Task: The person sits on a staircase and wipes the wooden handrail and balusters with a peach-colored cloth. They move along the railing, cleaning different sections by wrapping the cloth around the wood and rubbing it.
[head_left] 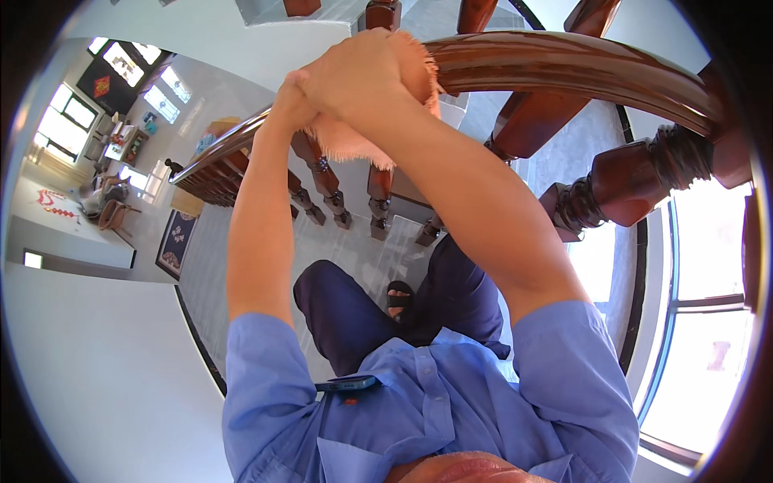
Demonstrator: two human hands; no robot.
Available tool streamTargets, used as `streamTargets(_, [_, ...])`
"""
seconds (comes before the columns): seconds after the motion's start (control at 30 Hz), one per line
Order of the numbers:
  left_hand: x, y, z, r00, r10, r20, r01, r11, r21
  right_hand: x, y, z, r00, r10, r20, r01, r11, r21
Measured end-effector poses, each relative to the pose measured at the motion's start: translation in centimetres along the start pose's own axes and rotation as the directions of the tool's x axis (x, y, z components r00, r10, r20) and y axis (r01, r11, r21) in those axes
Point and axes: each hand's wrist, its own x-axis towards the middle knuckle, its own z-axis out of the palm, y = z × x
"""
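Note:
A fringed, peach-coloured cloth (350, 143) is draped around the glossy brown wooden handrail (564, 66) at the top of the view. My right hand (354, 71) lies over the cloth and curls around the rail, pressing the cloth to it. Just left of it and touching it, my left hand (295, 103) is closed at the cloth's left edge. The right hand partly covers the left, and most fingertips are out of sight behind the rail and cloth.
Turned wooden balusters (515, 121) stand below the rail, some with dark wrapping (684, 157). The banister (217, 157) runs down to the left toward a room with furniture. A window (708, 322) is at the right, a white wall (105, 362) at the left. A phone (346, 384) sits in my shirt pocket.

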Motion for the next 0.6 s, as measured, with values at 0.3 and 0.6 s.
streamTargets(0.3, [-2.4, -0.1, -0.8, 0.981, -0.157, -0.111, 0.164, 0.985, 0.051, -0.1, -0.4, 1.7, 0.961, -0.269, -0.067, 0.258, 0.956, -0.137])
streamTargets(0.6, [6.0, 12.5, 0.5, 0.858, 0.446, 0.254, -0.505, 0.645, 0.574, -7.5, 13.9, -5.6, 0.951, -0.194, -0.241, 0.209, 0.977, 0.037])
